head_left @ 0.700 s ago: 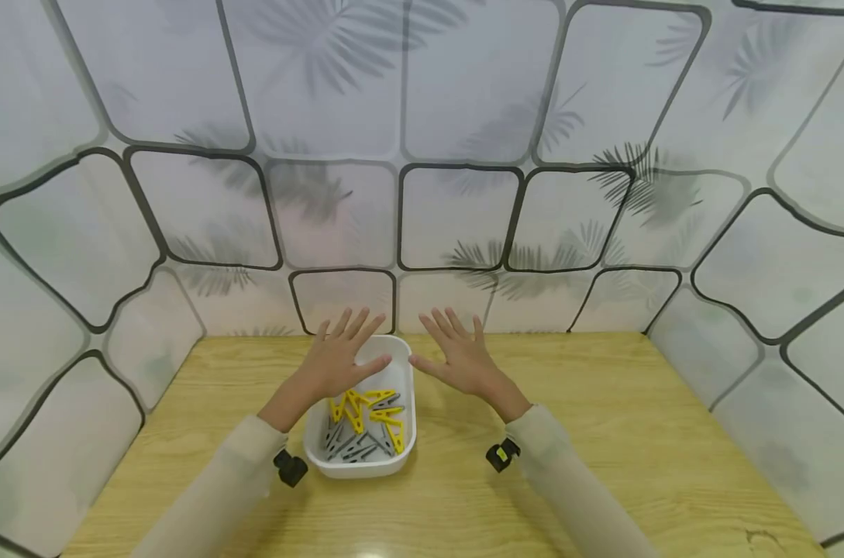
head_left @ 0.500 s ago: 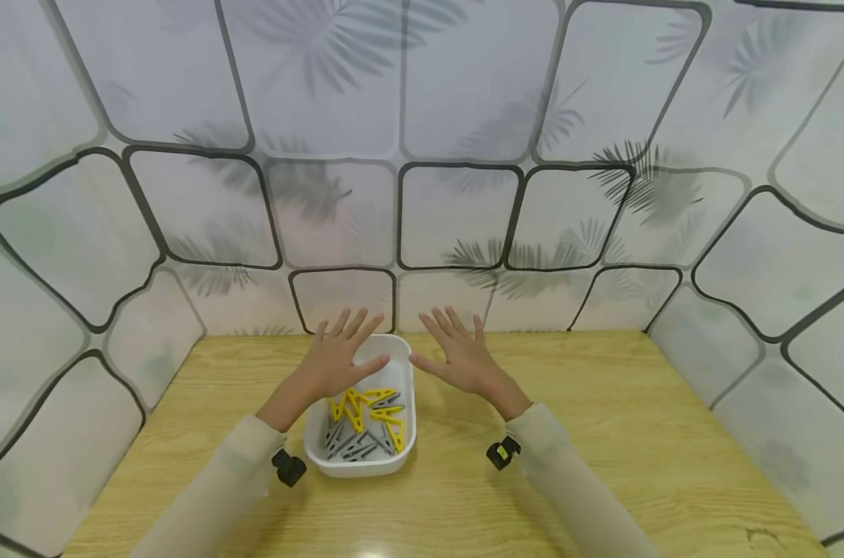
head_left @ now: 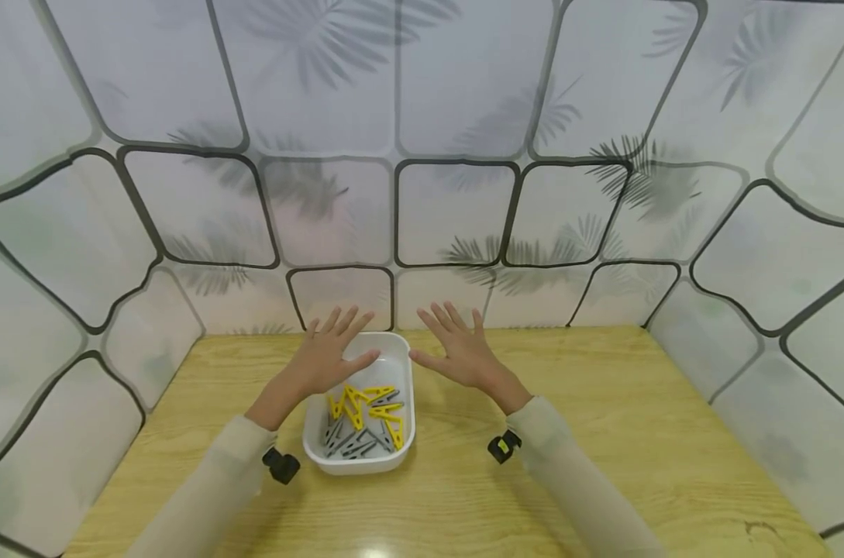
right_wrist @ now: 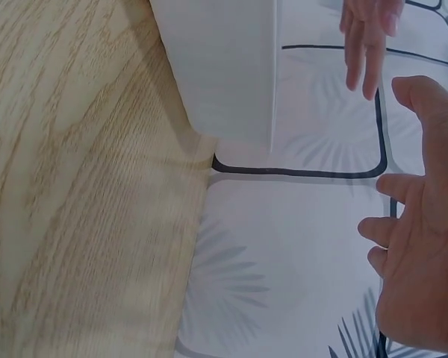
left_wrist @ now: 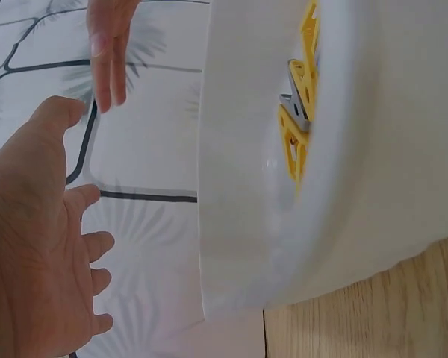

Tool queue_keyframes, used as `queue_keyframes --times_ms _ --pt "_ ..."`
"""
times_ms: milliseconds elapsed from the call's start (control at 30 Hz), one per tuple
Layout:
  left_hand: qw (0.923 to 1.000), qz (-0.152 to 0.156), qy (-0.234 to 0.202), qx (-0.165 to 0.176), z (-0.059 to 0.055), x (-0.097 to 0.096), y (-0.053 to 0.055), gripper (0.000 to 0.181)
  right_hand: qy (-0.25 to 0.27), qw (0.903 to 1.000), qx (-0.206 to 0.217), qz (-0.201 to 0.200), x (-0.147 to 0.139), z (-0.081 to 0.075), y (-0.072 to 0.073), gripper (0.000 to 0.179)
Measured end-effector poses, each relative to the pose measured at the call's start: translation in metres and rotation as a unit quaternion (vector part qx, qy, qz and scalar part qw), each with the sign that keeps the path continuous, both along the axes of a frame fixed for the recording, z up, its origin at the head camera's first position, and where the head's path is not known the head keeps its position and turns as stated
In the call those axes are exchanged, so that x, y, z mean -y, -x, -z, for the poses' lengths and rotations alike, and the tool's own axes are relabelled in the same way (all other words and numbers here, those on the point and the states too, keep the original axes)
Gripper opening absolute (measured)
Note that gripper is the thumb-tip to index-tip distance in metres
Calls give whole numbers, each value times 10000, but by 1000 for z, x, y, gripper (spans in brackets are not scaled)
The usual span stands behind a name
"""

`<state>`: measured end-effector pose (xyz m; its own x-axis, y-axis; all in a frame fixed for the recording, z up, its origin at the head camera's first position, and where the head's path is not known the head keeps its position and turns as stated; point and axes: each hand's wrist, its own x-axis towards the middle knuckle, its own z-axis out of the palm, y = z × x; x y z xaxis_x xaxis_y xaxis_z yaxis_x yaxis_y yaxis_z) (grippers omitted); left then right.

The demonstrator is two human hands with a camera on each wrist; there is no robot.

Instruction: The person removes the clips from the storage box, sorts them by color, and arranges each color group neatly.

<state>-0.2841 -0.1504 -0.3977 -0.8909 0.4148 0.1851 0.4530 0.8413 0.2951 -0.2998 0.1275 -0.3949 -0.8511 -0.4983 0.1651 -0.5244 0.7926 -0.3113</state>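
Note:
My left hand hovers over the far left part of a white plastic tub, fingers spread and holding nothing. To the right of the tub, my right hand is held in the air with its fingers spread, also bare. In the tub lie several yellow clothespins and several grey clothespins, heaped toward its near half. The left wrist view shows my left palm apart from the tub wall. From the right wrist, my right palm is seen beside the tub's outer side.
The tub stands on a wooden table, left of centre. A patterned cloth wall rises along the table's back edge and both sides. Each sleeve carries a small black wrist camera, the left one near the tub's left side.
My left hand has shifted slightly left. The right hand stays nearly where it was, and the tub and clothespins lie as before. The head view has tilted slightly.

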Motion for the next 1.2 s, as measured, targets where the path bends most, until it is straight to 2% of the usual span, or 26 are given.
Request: queue_keyframes --times_ms 167,300,433,567,700,833,933,1067,1200 --pt "9988 -90 -395 258 3 10 -1 73 -52 9999 -111 -79 1 -1 1 77" --pt "9949 -177 -833 533 6 20 1 72 -140 9995 -224 -144 1 -3 3 76" --pt "9866 -237 -1427 761 10 32 2 70 -156 9991 -256 -292 3 -8 5 75" --pt "9749 -333 -1981 961 14 46 3 66 -172 9984 -309 -436 7 -15 5 72" --pt "9572 -333 -2627 1165 19 58 0 58 -153 9973 -254 -671 14 -22 5 68" --pt "9335 -483 -3206 1533 27 69 -4 57 -78 9954 -59 -956 23 -26 7 64" --pt "9116 -601 -3584 1920 33 75 -6 59 -7 9940 89 -1090 30 -27 9 61" --pt "8801 -559 -4021 2463 38 78 -3 61 114 9913 248 -1285 38 -29 10 58" --pt "8687 -526 -4096 2736 40 79 3 63 -49 9893 186 -1447 47 -29 11 53"
